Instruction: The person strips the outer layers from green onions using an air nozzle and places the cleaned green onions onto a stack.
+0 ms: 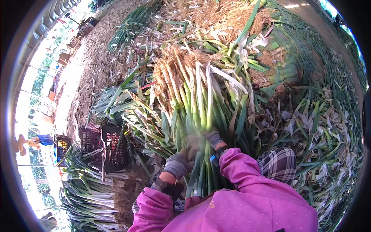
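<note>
Leaning over piled leeks (204,104), roots pointing away, the person has the gloved left hand (212,138) against the green stalks and the gloved right hand (179,164) near it; whether either hand's blurred fingers spread, press together or pinch cannot be told.
</note>
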{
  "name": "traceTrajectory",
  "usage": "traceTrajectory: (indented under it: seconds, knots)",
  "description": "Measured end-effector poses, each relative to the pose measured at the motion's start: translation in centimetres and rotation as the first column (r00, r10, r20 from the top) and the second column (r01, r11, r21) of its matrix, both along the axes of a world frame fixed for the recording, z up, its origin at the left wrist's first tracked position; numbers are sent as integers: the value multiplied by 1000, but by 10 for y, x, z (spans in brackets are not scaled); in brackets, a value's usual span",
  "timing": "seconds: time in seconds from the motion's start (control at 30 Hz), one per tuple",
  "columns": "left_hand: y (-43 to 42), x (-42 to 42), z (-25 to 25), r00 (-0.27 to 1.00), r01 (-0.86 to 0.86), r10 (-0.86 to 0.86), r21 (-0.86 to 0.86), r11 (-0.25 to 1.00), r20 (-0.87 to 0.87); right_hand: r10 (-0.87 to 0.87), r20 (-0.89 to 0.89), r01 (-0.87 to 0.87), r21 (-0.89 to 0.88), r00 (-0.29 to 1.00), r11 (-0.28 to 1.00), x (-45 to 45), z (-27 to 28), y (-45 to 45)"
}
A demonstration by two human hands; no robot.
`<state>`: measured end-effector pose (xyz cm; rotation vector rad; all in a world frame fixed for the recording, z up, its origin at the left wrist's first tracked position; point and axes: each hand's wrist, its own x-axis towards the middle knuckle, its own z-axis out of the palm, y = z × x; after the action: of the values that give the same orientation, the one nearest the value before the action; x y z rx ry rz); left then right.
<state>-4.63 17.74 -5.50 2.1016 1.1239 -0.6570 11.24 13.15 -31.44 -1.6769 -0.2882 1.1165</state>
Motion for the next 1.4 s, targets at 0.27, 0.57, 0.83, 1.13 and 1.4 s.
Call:
traceTrajectory:
  seconds: [0.27, 0.57, 0.83, 1.13, 1.4]
  knots:
    - [25, 2, -8, 995, 24, -31, 75, 997, 92, 122, -347, -52, 205, 930, 977, -1, 7, 7]
    - [93, 60, -4, 987, 39, -66, 180, 983, 146, 241, -349, -215, 112, 906, 970, -1, 23, 13]
    - [103, 65, -5, 971, 19, -91, 311, 950, 220, 410, -168, -391, 132, 897, 911, -5, 19, 17]
    - [33, 7, -2, 994, -82, 67, 202, 976, 83, 378, -193, -357, 137, 905, 924, 6, 23, -10]
    - [92, 75, -3, 965, -103, 44, 220, 970, 259, 345, -173, -325, 132, 923, 936, 15, 25, -30]
